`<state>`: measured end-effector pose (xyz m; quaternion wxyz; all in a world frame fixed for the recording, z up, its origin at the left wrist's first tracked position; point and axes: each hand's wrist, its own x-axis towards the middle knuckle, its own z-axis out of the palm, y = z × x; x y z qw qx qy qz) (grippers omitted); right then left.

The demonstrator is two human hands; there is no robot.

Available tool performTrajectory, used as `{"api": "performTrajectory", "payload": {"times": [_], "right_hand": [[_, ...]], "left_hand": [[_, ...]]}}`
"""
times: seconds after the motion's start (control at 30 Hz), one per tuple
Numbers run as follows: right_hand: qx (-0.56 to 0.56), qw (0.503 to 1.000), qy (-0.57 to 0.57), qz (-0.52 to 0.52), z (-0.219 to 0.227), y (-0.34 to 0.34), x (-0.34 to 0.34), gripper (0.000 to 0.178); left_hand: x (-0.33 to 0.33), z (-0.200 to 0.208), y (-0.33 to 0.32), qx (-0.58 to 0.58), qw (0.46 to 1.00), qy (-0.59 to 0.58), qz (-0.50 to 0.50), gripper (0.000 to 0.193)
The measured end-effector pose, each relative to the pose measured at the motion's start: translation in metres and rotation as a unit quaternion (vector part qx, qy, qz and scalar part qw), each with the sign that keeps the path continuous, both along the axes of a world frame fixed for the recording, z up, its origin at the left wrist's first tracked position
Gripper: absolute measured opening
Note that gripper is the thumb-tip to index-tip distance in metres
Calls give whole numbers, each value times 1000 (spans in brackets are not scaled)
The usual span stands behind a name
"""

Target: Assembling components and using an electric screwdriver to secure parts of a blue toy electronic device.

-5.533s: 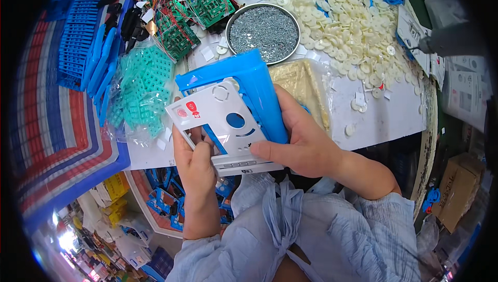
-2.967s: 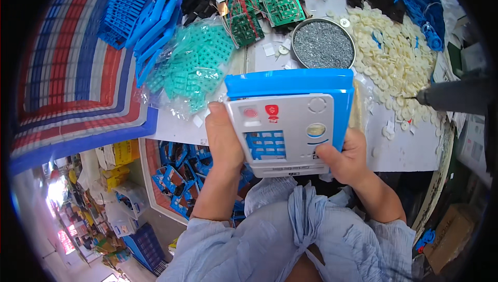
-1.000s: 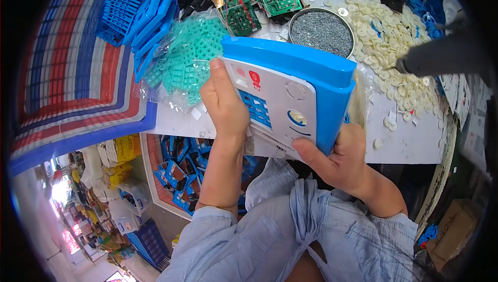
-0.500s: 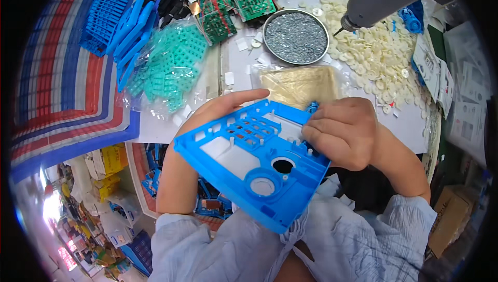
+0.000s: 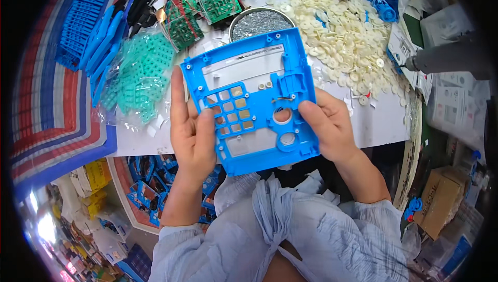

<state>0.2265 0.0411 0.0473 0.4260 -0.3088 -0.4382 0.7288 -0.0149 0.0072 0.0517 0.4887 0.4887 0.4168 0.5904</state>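
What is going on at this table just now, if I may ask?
A person is holding a blue plastic panel in both hands, the left hand at its left side and the right hand at its right. Its ribbed inner side, with a grid of openings, faces the camera. Beyond it on the white table, a round dish of small metal pieces is partly hidden; cream discs lie to the right, bagged turquoise pieces to the left.
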Motion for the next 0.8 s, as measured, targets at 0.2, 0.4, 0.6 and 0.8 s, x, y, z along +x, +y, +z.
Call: {"api": "performTrajectory", "payload": {"times": [0.2,0.4,0.6,0.8], "right_hand": [[-6,995,-85,-44,-17,-14,4,29],[215,851,-478,-26,-12,-3,29,54],[350,786,-509,-29,-31,15,27,45],[320,800,-508,16,-24,36,27,24]], "left_hand": [[11,-20,-3,-30,989,128,60,55],[6,-40,0,-57,900,430,39,57],[13,-43,8,-47,867,492,62,57],[11,-47,13,-83,837,540,29,61]]}}
